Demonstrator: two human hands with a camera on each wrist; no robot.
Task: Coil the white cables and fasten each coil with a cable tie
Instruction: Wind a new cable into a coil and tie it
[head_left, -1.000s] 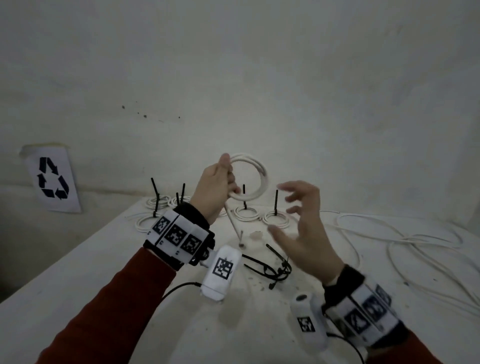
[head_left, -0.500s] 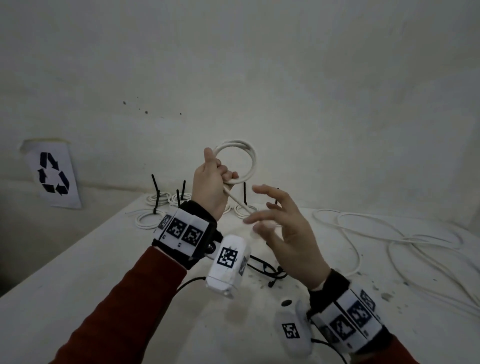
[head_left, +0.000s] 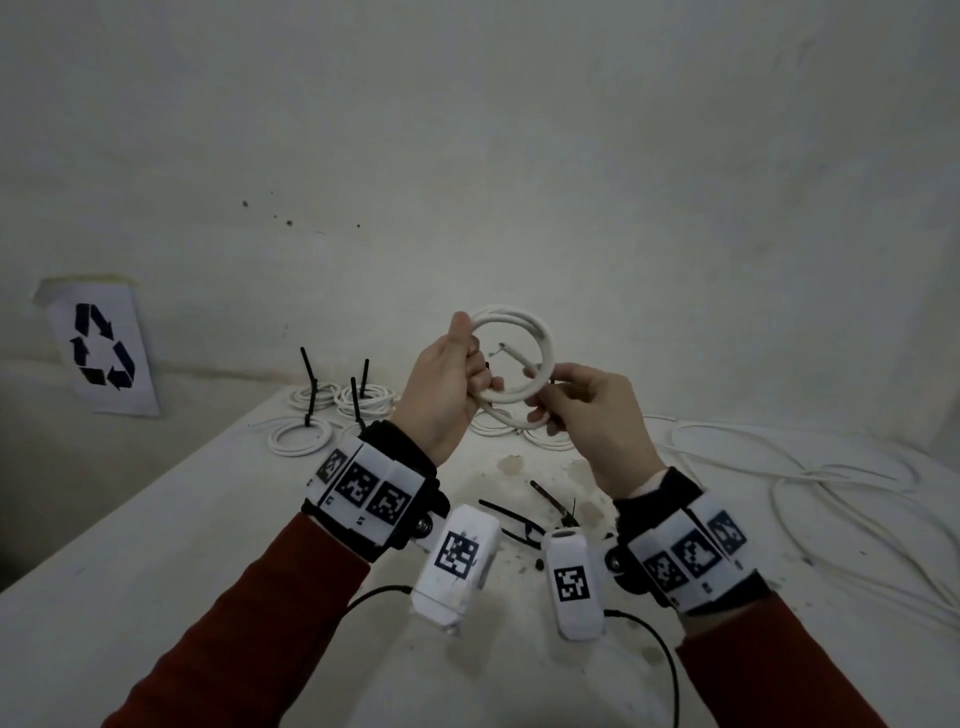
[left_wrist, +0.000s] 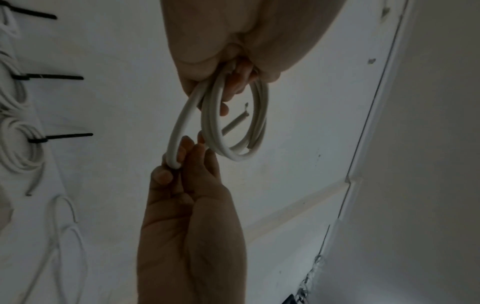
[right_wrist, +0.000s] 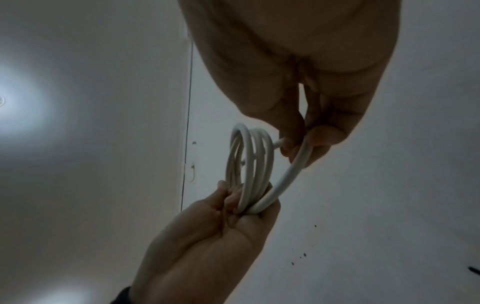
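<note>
White coil (head_left: 524, 358) clenched in left hand (head_left: 447, 395), right hand (head_left: 597, 421) pinching its tail (wrist views only)

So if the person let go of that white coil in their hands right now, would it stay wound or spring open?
Probably spring open somewhat. The white coil has no tie yet, only the left hand clamps its loops, and the loose end pinched by the right hand already bows away from them. The cable looks fairly stiff, holding round loops in the air. The tied coils on the table stay wound.
</note>
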